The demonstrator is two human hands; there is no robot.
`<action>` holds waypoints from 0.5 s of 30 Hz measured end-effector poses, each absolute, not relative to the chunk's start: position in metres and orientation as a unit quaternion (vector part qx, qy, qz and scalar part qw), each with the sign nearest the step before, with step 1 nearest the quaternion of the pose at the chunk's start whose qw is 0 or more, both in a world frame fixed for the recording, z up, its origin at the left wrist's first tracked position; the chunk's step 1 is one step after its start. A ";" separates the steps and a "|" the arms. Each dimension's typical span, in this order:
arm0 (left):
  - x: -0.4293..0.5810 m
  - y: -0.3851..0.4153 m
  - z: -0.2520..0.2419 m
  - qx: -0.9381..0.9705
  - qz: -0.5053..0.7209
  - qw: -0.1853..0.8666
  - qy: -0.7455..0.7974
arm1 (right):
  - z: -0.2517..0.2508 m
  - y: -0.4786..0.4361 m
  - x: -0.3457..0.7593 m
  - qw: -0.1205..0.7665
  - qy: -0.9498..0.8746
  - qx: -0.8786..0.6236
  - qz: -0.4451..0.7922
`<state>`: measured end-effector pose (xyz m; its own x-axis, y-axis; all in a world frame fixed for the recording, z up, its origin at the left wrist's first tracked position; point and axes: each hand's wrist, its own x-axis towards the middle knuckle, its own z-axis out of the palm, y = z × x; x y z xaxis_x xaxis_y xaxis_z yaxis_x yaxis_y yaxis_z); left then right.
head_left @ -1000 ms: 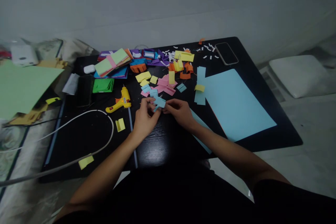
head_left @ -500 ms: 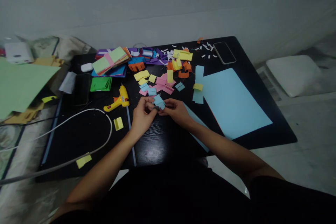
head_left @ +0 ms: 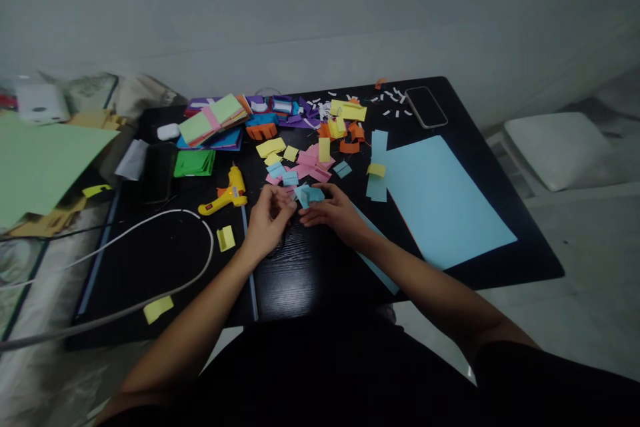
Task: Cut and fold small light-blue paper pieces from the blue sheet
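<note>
A small folded piece of light blue paper (head_left: 310, 194) is between my hands above the black table. My right hand (head_left: 333, 211) has it between thumb and fingers at its right side. My left hand (head_left: 270, 217) is closed at the left, its fingertips close to the paper. A dark thin shape shows under the left fingers, too dim to name. Just behind my hands lie small folded pieces of pink paper (head_left: 309, 161), blue paper (head_left: 343, 169) and yellow paper (head_left: 271, 147).
A yellow hot glue gun (head_left: 229, 193) lies left of my hands, by a white cable (head_left: 210, 240). Large blue sheets (head_left: 445, 200) lie at the right. A phone (head_left: 426, 107), stacked coloured paper (head_left: 215, 121) and white scraps (head_left: 397, 96) are at the back.
The blue paper has turned and its folds now stand up. My right fingers have spread along its near side, and my left hand has drawn slightly away to the left.
</note>
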<state>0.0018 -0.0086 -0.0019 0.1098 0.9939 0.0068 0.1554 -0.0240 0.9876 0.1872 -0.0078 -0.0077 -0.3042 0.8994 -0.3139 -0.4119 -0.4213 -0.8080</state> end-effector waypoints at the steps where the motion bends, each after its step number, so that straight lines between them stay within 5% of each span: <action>1: 0.003 -0.008 0.000 0.543 0.429 0.507 0.514 | -0.008 -0.008 0.187 0.441 -0.313 -0.387 0.747; 11: 0.007 -0.006 0.016 0.529 0.350 0.580 0.512 | -0.015 -0.009 0.187 0.419 -0.381 -0.384 0.730; 15: 0.006 -0.005 0.011 0.519 0.364 0.569 0.524 | -0.015 -0.015 0.186 0.506 -0.542 -0.470 0.480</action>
<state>0.0059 -0.0050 0.0112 0.1856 0.9581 -0.2182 0.1303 0.1961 0.9719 0.1864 -0.0149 -0.0149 -0.0472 0.9941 0.0975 0.0241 0.0987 -0.9948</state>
